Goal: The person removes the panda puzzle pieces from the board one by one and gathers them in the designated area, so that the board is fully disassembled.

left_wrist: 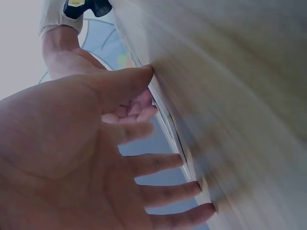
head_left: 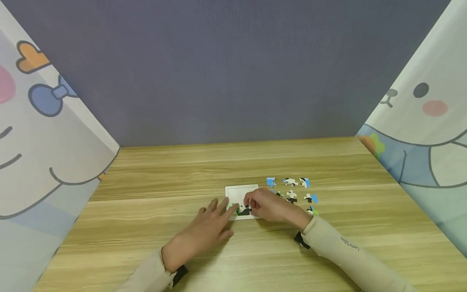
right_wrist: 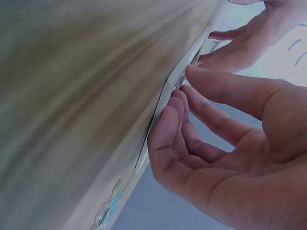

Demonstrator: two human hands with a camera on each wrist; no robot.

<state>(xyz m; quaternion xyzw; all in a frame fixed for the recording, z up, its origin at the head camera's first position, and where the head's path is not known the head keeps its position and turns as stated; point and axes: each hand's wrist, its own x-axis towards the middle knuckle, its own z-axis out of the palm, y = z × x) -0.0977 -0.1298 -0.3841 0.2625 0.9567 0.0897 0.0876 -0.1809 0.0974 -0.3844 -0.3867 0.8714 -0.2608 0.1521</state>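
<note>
A small white puzzle frame (head_left: 242, 187) lies flat on the table, with several joined panda puzzle pieces (head_left: 243, 211) along its lower side. My left hand (head_left: 204, 231) rests at the frame's left edge, fingers spread and fairly straight, the index fingertip right at the green-and-white pieces. From the right, my right hand (head_left: 268, 205) reaches over the frame. Its thumb (right_wrist: 225, 86) and index finger pinch a puzzle piece low in the frame, mostly hidden by the fingers; the other fingers are curled against the frame's edge.
Loose puzzle pieces lie right of the frame in rough rows: a blue piece (head_left: 270, 181), a panda-face piece (head_left: 290, 182), a black-and-white piece (head_left: 292, 196) and several others. The right forearm passes close to the nearest ones. A grey wall (head_left: 233, 73) stands behind the wooden table (head_left: 164, 170).
</note>
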